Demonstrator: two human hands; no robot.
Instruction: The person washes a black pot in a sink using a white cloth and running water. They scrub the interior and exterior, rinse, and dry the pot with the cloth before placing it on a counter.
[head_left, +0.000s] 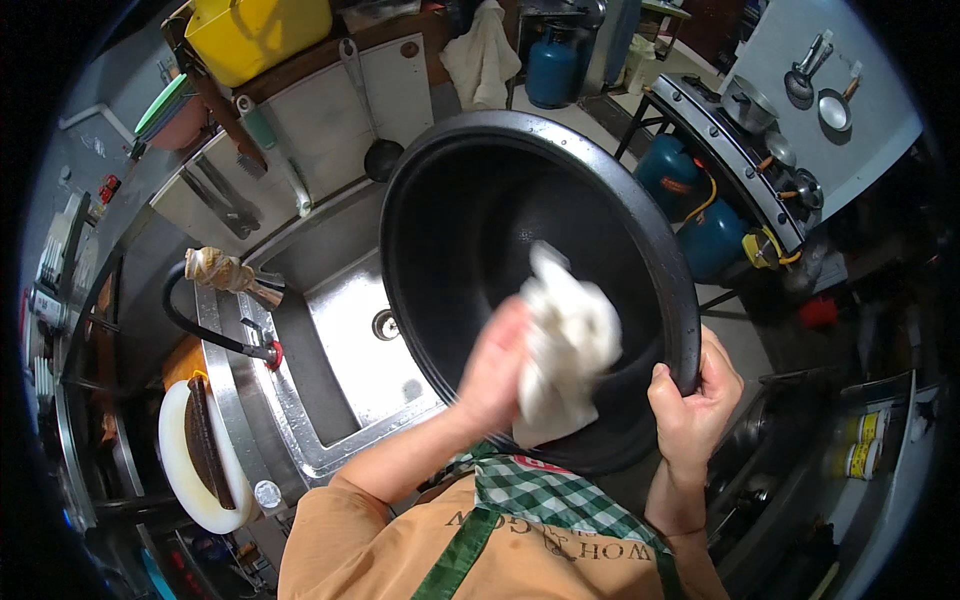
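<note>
A large round black pot (465, 225) is held tilted in front of me, its opening facing me. My right hand (697, 397) grips the thick rim at the lower right, thumb on the inner side. Across the opening, my left hand (499, 352) holds a white cloth (562, 352); both are blurred by motion. Whether the cloth touches the inner wall, I cannot tell. Drops of water dot the top of the rim. The pot's underside is hidden.
A stainless steel sink (352, 300) lies to the left, with a black flexible faucet (180, 315). A ladle (382, 154) hangs behind it. At the right stand a gas stove (720, 142) and blue gas cylinders (709, 236). A white cutting board (176, 442) leans at far left.
</note>
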